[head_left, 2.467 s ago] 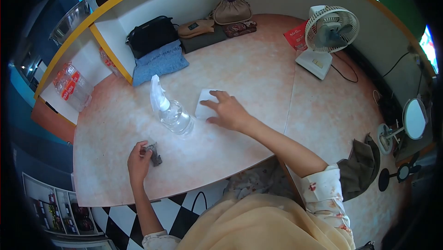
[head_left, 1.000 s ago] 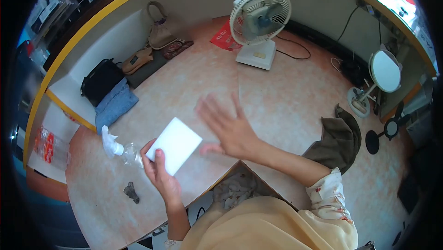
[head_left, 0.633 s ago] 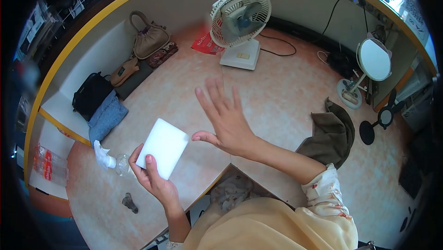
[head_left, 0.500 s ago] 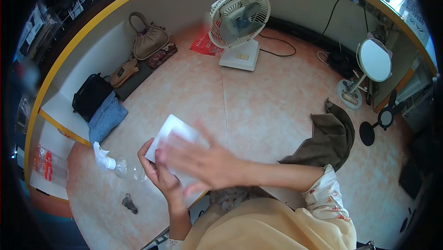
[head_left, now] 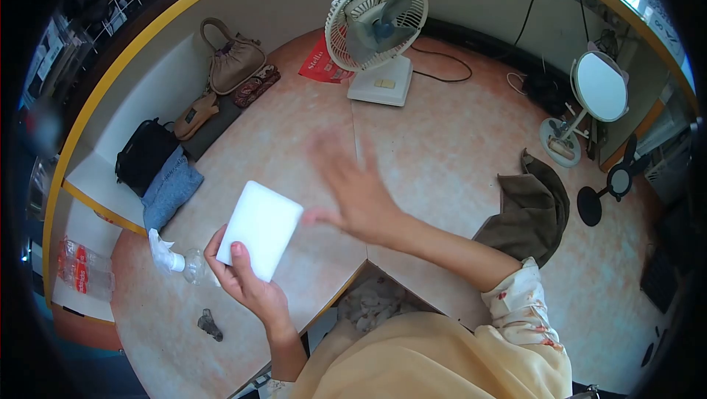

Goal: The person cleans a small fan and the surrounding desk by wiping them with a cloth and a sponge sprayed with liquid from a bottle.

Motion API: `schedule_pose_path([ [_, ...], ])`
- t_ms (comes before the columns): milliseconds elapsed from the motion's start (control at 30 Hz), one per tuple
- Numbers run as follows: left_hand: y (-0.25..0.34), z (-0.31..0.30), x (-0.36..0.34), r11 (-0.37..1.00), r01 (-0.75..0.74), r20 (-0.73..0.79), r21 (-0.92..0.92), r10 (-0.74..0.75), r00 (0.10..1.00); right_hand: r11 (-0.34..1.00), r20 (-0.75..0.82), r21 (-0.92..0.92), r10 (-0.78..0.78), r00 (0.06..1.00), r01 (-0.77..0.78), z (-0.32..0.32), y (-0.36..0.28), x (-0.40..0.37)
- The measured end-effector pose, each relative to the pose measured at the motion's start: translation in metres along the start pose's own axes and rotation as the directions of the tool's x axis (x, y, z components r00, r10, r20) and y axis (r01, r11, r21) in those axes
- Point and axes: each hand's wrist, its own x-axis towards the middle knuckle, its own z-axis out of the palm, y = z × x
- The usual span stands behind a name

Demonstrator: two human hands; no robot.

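Head camera view, looking down: a left hand holds a flat white block, rectangular with rounded corners, tilted so that its broad face shows to the camera. The thumb presses on the lower left of that face; the other fingers wrap the left edge, and the rest of them are hidden behind it. The block appears to be held above the near part of a mottled pink table, its right side free.

The right hand is beside that free side, holding nothing, fingers spread wide and blurred. Its thumb points toward the block's right edge; whether it touches is too blurred to tell.

Just left of the left hand, a clear spray bottle with a white head is partly hidden by the hand. Nearer the person lies a small, dark grey, crumpled scrap, apart from both hands.

For good handling, the left grip probably does best firm but light, with the thumb kept low so most of the face stays open. The right hand would do well to meet the block flat and gently, since a sideways push could twist it. The left elbow is best kept clear of the scrap.
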Motion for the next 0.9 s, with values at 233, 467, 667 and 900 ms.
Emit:
schedule_pose_path([
  [233, -0.010, 0.006, -0.005, 0.995, 0.024, 0.056, -0.092, -0.019, 0.998, 0.959, 0.088, 0.111, -0.271, 0.959, 0.261, 0.004, -0.029, -0.012],
  [467, -0.013, 0.002, -0.002, 0.992, 0.097, 0.014, 0.080, -0.098, 0.995, 0.973, -0.018, 0.194, -0.121, 0.992, 0.122, 0.006, -0.024, -0.011],
  [667, -0.011, -0.001, -0.004, 0.999, 0.052, 0.004, 0.009, -0.052, 0.999, 0.998, 0.001, 0.053, -0.027, 1.000, 0.027, 0.012, 0.003, -0.005],
  [900, -0.018, 0.000, -0.009, 0.996, 0.048, 0.019, 0.071, -0.049, 0.999, 0.965, 0.105, 0.112, -0.250, 0.963, 0.238, 0.014, -0.024, -0.017],
])
